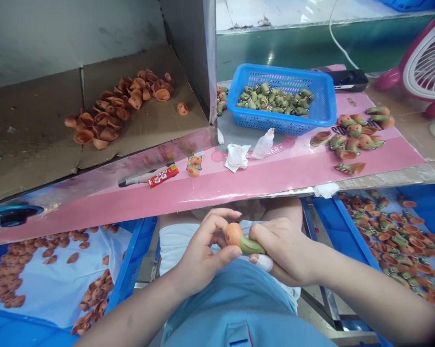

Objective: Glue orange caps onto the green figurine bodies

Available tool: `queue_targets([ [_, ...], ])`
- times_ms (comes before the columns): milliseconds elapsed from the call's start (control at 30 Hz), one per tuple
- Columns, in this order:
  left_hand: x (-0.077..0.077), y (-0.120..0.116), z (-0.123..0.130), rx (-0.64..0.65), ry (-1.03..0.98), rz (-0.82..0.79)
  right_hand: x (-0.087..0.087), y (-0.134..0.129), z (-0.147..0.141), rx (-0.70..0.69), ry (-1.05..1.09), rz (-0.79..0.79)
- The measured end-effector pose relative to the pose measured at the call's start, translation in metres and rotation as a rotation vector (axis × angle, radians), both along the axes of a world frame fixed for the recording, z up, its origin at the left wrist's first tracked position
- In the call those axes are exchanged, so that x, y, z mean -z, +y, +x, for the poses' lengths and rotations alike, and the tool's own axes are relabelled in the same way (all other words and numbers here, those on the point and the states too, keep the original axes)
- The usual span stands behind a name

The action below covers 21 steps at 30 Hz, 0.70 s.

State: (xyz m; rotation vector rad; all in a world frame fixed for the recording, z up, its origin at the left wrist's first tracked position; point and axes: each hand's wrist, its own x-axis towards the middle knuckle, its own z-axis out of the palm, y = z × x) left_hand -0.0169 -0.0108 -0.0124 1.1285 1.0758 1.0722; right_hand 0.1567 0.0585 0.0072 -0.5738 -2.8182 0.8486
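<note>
Above my lap, my left hand (212,243) pinches an orange rounded cup-like piece (233,234) between thumb and fingers. Joined or pressed to it is a green piece (251,245), which the closed fingers of my right hand (284,248) grip. A white cover (265,262) sits on one finger of my right hand. Whether the two pieces are fixed together I cannot tell. On the table beyond stand a clear squeeze bottle (264,144) and a crumpled white tissue (237,157).
A blue basket (282,126) holds green pieces. Joined orange-green pieces (358,137) lie at right. An open box (32,159) contains orange cups (109,113). Blue trays (130,267) flank my lap, the right one full of joined pieces (401,231). A pink fan (425,62) stands far right.
</note>
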Motion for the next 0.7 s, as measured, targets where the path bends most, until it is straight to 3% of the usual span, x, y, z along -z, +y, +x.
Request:
queue_targets([
  [167,0.0027,0.0011,-0.0017,0.043,-0.053,-0.110,0.0002,0.0004,-0.0024,-0.007,-0.012,-0.119],
  [400,0.0026,0.0037,-0.0041,0.075,-0.161,-0.303,0.0014,-0.0006,-0.0039,0.025,-0.041,-0.151],
  [700,0.0046,0.0041,-0.0036,0.107,-0.251,-0.330,0.0034,-0.0017,-0.0047,0.060,-0.064,-0.239],
])
